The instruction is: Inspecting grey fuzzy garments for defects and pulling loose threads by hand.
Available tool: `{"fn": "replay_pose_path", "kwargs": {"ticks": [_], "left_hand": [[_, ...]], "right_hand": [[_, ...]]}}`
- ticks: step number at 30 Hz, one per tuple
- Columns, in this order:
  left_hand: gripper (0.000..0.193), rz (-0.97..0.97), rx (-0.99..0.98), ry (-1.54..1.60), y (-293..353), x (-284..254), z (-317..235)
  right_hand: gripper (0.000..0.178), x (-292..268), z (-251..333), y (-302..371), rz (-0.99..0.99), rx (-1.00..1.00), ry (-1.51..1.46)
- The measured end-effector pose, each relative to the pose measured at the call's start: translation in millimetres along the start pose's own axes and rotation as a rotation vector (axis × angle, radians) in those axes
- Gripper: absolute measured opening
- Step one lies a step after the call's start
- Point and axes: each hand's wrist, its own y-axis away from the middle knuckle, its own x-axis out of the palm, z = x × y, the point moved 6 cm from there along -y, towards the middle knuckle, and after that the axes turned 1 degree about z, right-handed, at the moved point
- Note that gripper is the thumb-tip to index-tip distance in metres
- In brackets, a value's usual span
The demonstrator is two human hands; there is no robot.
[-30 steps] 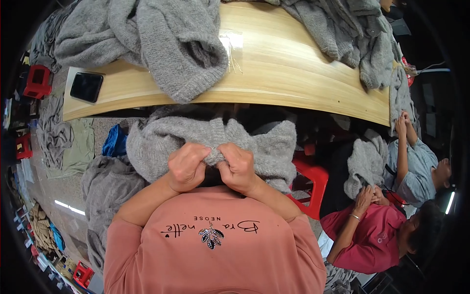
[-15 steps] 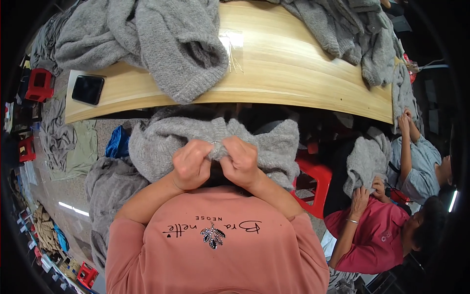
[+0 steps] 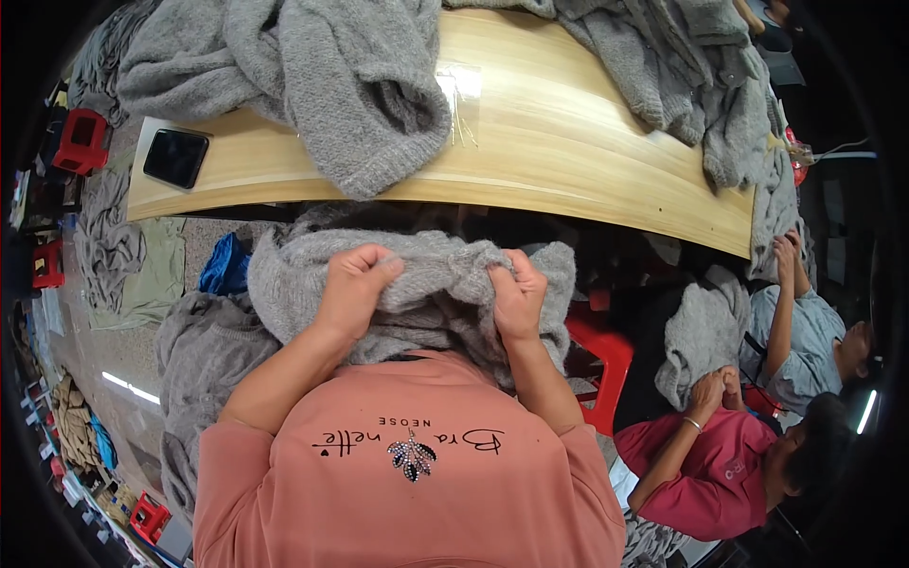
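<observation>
A grey knit sweater (image 3: 431, 286) lies bunched across my lap, below the table's near edge. My left hand (image 3: 358, 282) is closed on its upper edge, thumb and fingers pinching the knit. Farther right, my right hand (image 3: 517, 292) grips another part of the same edge in a closed fist. Between the two hands the knit is stretched in a loose, rolled band. The sweater's lower folds hang toward my body, and its far side is partly hidden under the table.
Ahead is a wooden table (image 3: 559, 123) with grey knit piles (image 3: 365, 95), a black phone (image 3: 176, 157) and a clear packet of thin pieces (image 3: 460, 95). A red stool (image 3: 606, 364) stands at right, beside a co-worker in a red shirt (image 3: 696, 473) handling grey knit. Dark grey garments (image 3: 213, 355) lie at left.
My hands have moved apart from a close pinch together, spreading the sweater's edge between them. The small thin item seen at my fingertips before no longer shows. The view has shifted slightly.
</observation>
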Motion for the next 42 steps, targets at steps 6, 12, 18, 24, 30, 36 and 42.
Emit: {"fn": "replay_pose_path", "kwargs": {"ticks": [6,12,18,24,30,36,42], "left_hand": [[0.003,0.132,-0.164,0.258,6,19,-25],[0.007,0.142,-0.068,-0.162,14,31,-21],[0.004,0.201,-0.044,-0.253,18,36,-22],[0.005,0.256,-0.226,0.096,10,29,-2],[0.008,0.107,-0.155,0.21,-9,20,-15],[0.005,0.099,-0.135,0.327,-11,12,-24],[0.005,0.048,-0.083,0.228,-6,10,-26]], "right_hand": [[0.013,4,7,5,0.128,-0.087,0.27],[0.018,43,80,11,0.275,-0.548,0.537],[0.009,62,62,18,0.462,-0.678,0.533],[0.02,42,50,15,0.341,-0.603,0.528],[0.044,-1,24,31,0.117,-0.513,1.043],[0.038,-26,6,12,0.085,-0.118,0.612],[0.02,-9,78,27,0.009,-0.81,0.814]]}}
